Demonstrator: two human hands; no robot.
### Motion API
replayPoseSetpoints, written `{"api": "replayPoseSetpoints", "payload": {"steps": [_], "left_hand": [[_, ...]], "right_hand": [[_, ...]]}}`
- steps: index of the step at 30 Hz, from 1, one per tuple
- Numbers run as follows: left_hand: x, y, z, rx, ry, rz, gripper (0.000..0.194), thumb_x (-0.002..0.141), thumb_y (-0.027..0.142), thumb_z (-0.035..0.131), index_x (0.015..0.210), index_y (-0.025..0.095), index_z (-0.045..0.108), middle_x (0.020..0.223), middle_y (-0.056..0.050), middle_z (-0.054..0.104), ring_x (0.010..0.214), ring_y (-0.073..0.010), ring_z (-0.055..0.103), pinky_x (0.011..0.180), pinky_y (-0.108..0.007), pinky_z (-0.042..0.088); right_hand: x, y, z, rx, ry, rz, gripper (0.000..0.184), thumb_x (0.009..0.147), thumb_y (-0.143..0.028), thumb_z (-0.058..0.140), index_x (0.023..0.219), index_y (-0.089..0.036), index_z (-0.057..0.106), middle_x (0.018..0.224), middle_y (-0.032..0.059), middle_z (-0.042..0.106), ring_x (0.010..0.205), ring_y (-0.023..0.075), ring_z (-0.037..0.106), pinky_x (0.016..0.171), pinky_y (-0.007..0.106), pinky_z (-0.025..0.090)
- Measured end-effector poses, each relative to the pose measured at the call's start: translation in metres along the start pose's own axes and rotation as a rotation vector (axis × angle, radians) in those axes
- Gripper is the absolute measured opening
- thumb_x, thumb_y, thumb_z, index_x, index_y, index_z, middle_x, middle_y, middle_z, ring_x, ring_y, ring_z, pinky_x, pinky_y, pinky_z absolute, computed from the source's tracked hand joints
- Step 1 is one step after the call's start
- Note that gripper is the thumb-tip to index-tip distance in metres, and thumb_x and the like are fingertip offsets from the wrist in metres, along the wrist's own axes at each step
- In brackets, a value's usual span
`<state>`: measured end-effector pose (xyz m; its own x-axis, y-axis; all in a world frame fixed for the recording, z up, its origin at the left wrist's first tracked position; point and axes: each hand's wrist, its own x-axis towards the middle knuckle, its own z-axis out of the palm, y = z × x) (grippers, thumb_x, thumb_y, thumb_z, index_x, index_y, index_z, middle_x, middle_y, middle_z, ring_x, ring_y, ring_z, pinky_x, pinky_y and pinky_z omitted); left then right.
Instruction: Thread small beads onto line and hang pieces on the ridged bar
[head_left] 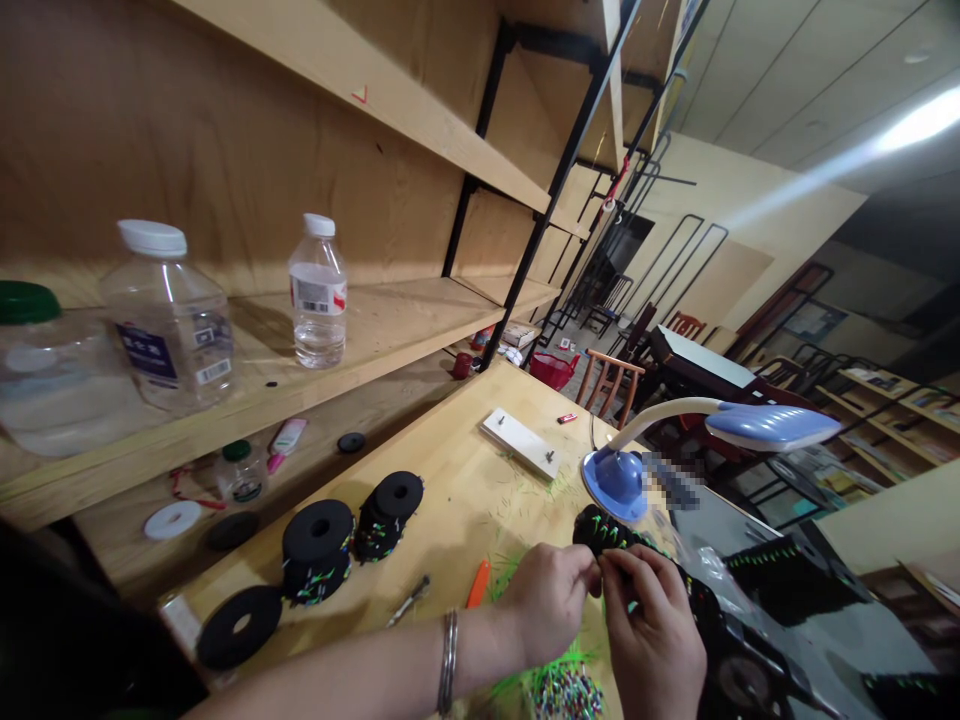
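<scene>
Fingers (583,566) of left hand (549,602) and right hand (657,632) pinch together, on what I cannot tell; multicoloured bits (568,692) lie near.

I can't make out what the left hand (551,605) and right hand (656,630) pinch. At left, my view cuts off the green-lidded jar (56,395).

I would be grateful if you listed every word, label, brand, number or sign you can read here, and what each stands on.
No word, brand or number reads clearly.
Large bottle: white characters on a dark blue label, too blurred to quote; barcode, digits too small.
Small bottle: a pale label with a barcode and a red patch, lettering too small.
Upper shelf board: a red triangular mark, no readable text.
</scene>
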<state>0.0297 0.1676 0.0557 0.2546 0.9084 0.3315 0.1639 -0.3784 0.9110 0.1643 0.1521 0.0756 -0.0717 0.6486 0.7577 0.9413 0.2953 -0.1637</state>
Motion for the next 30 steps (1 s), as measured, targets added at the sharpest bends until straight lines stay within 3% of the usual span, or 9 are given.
{"api": "replayPoseSetpoints", "payload": {"steps": [7,12,15,18,24,30], "left_hand": [[0.000,-0.003,0.002,0.012,0.012,0.009,0.026,0.088,0.017,0.043,0.072,0.016,0.063,0.064,-0.002,0.063,0.059,-0.0129,0.053,0.053,-0.021,0.035],[-0.002,0.006,0.002,0.022,0.012,0.008,0.026,0.089,0.018,0.042,0.074,0.017,0.064,0.065,-0.002,0.065,0.059,-0.0131,0.055,0.054,-0.022,0.036],[-0.003,0.012,0.004,0.000,0.018,0.023,0.029,0.091,0.021,0.041,0.073,0.017,0.064,0.067,-0.003,0.067,0.061,-0.0130,0.058,0.056,-0.021,0.037],[-0.002,0.011,0.008,0.042,0.029,0.028,0.032,0.093,0.023,0.039,0.074,0.017,0.063,0.068,-0.003,0.068,0.061,-0.0130,0.059,0.055,-0.021,0.036],[-0.002,0.009,0.013,0.211,0.030,0.003,0.031,0.092,0.020,0.038,0.075,0.017,0.064,0.065,-0.005,0.068,0.057,-0.0141,0.058,0.051,-0.024,0.030],[-0.003,0.019,0.005,0.361,0.069,-0.111,0.037,0.093,0.025,0.037,0.070,0.015,0.064,0.056,-0.006,0.061,0.050,-0.0145,0.051,0.048,-0.027,0.024]], "right_hand": [[-0.002,0.001,0.002,-0.008,-0.028,0.055,0.042,0.090,-0.053,0.046,0.081,-0.022,0.073,0.095,0.0081,0.069,0.056,0.0153,0.066,0.043,0.023,0.047],[0.000,0.008,-0.001,0.192,-0.061,0.094,0.029,0.088,-0.046,0.053,0.087,-0.021,0.069,0.091,0.0085,0.070,0.071,0.0216,0.070,0.058,0.027,0.054],[0.001,0.012,-0.004,0.403,-0.092,0.243,0.026,0.087,-0.042,0.053,0.094,-0.020,0.065,0.080,0.0070,0.071,0.057,0.0195,0.068,0.051,0.027,0.055],[0.002,0.010,-0.006,0.479,-0.078,0.333,0.025,0.086,-0.041,0.054,0.092,-0.019,0.063,0.076,0.0059,0.071,0.046,0.0168,0.064,0.044,0.025,0.052],[-0.001,0.008,-0.003,0.475,-0.052,0.317,0.021,0.086,-0.036,0.052,0.093,-0.019,0.062,0.080,0.0072,0.071,0.048,0.0163,0.066,0.046,0.024,0.054],[-0.006,0.016,0.002,0.438,-0.069,0.265,0.024,0.087,-0.038,0.056,0.099,-0.019,0.062,0.078,0.0058,0.071,0.052,0.0170,0.066,0.050,0.025,0.054]]}}
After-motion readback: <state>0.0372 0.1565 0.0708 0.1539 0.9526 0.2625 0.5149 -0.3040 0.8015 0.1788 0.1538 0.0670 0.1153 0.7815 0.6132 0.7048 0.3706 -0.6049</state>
